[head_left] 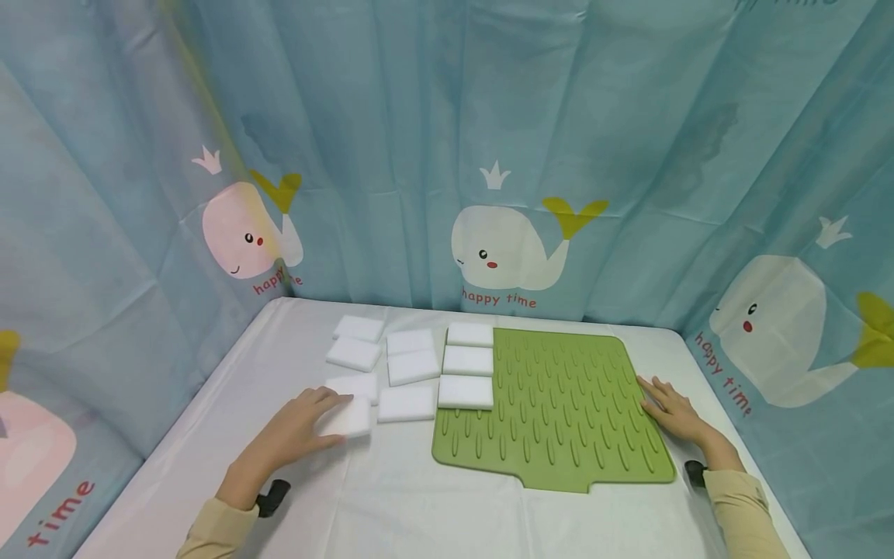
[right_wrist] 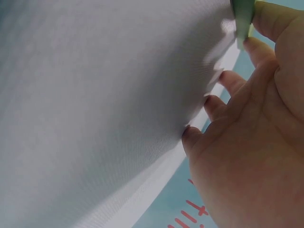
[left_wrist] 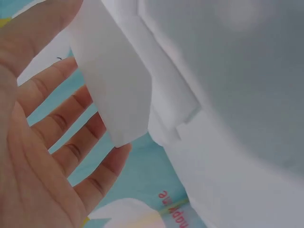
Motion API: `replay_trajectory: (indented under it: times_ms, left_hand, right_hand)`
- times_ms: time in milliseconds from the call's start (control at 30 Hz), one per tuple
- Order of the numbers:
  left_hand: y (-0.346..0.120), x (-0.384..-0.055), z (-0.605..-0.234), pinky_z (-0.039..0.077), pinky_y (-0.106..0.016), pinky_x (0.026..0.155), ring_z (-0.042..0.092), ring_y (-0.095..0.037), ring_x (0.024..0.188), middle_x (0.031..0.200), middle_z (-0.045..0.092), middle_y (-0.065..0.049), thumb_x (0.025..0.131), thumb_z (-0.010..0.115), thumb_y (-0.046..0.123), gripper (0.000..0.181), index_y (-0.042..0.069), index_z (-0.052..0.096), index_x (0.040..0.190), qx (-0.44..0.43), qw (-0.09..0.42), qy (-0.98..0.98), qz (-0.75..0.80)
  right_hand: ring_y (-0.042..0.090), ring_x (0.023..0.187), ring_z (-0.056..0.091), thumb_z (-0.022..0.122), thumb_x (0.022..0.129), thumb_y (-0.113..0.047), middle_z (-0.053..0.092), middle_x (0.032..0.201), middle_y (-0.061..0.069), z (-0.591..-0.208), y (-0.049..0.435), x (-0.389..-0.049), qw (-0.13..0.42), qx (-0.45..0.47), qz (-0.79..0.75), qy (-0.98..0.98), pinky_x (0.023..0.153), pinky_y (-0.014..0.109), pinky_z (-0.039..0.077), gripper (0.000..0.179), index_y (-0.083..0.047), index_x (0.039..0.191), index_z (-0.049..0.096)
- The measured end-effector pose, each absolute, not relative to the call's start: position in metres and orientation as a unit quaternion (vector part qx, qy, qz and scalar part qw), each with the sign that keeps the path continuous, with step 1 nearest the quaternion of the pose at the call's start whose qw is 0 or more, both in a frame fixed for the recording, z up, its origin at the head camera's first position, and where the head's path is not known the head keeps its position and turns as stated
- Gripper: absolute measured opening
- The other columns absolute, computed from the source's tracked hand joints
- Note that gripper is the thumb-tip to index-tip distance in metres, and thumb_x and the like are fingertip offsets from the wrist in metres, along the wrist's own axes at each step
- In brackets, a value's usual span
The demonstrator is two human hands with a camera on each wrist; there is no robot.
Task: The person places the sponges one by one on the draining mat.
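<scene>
My left hand [head_left: 295, 428] holds a white sponge block [head_left: 354, 419] at the left of the table, thumb on its near side and fingers along the far side. In the left wrist view this sponge [left_wrist: 116, 80] is tilted, with the fingertips against its edge. A green ridged mat [head_left: 559, 419] lies right of centre, with three white sponges [head_left: 466, 361] in a column along its left edge. My right hand [head_left: 673, 415] rests at the mat's right edge. In the right wrist view, the thumb and forefinger touch the green edge [right_wrist: 243, 21], other fingertips on the cloth.
Several more white sponges [head_left: 407, 404] lie between my left hand and the mat, some touching or overlapping. A white cloth [head_left: 419, 512] covers the table. Blue curtains [head_left: 391, 155] printed with whales hang behind and at both sides.
</scene>
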State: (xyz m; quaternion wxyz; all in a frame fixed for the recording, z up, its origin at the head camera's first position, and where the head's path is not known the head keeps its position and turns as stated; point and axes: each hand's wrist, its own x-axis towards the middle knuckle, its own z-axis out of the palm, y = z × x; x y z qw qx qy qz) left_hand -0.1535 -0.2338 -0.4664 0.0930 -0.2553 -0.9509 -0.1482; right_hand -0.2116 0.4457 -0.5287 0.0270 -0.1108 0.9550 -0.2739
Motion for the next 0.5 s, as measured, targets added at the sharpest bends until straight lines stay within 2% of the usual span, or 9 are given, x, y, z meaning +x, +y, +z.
replay_trajectory:
  times_ms: [500]
  left_hand:
    - [-0.203,-0.162,-0.459,0.048,-0.042,0.080,0.055,-0.022,0.100,0.111,0.059,-0.003,0.072,0.076,0.041,0.061,0.015,0.060,0.125,-0.292,0.111,-0.938,-0.153]
  right_hand:
    - [0.061,0.129,0.004,0.048,0.096,-0.031,0.013,0.144,0.038,-0.529,0.446,-0.211,0.035,-0.104,-0.265,0.958,0.097,0.074,-0.001,0.061,-0.002,0.144,0.026]
